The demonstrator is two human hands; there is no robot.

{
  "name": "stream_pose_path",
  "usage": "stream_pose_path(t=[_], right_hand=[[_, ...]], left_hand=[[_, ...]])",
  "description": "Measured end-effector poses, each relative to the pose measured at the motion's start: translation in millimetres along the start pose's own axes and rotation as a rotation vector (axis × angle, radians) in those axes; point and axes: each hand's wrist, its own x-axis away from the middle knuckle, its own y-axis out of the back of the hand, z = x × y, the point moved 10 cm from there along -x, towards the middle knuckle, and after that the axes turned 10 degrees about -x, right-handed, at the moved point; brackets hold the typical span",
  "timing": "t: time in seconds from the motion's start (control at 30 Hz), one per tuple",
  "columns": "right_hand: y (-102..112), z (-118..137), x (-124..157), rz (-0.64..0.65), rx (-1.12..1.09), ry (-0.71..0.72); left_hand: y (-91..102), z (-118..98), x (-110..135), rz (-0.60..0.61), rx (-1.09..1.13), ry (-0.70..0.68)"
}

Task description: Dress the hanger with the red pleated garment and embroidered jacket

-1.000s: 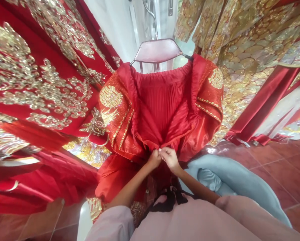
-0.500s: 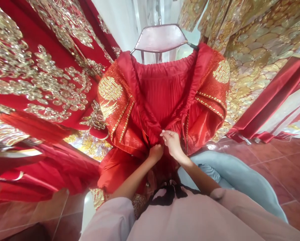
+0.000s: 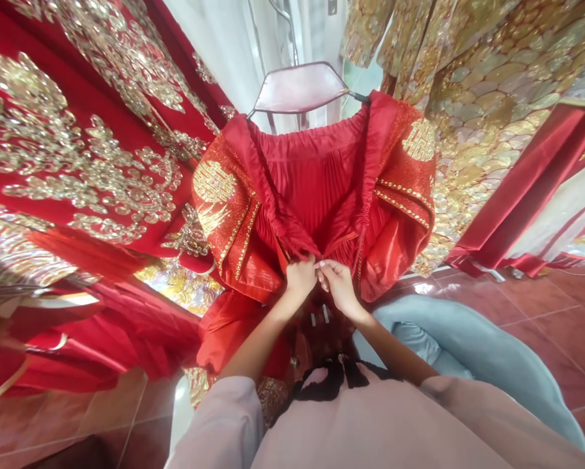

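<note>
A red pleated dress (image 3: 316, 176) with gold emblems and beaded trim on its puffed shoulders hangs in front of me on a hanger (image 3: 299, 90). Its gathered neckline meets in a low V. At the bottom of that V, my left hand (image 3: 301, 280) is closed on the front edge of the dress. Close beside it, my right hand (image 3: 335, 281) pinches the same edge, thumb and fingertips together. The fingertips of both hands almost touch. Any small fastener between them is too tiny to make out.
Red fabric with silvery-gold beading (image 3: 92, 176) hangs at left. Gold scale-patterned garments (image 3: 473, 98) and red satin cloth (image 3: 512, 189) hang at right. A pale blue upholstered chair (image 3: 512, 365) stands at my right on the red tiled floor (image 3: 561, 312).
My left hand has risen to the V's bottom and now meets the right hand there. The dress and hanger have shifted slightly left and tilted in view.
</note>
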Motion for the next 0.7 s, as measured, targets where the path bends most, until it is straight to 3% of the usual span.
stream_pose_path(t=[0.17, 0.23, 0.37, 0.57, 0.7], right_hand=[[-1, 3, -11, -0.113, -0.174, -0.211], [-12, 18, -15, -0.126, -0.207, -0.231], [-35, 52, -21, -0.103, -0.278, -0.128], [-29, 43, -24, -0.165, -0.289, 0.006], [-37, 56, -21, -0.181, -0.285, 0.112]], left_hand=[[-10.5, -14, 5, 0.02, 0.01, -0.024], [-14.9, -16, 7, 0.025, 0.022, -0.022], [-14.6, -16, 8, 0.025, 0.051, -0.02], [-5.2, -12, 12, 0.009, 0.101, -0.009], [-4.4, -16, 14, 0.0, 0.135, -0.014]])
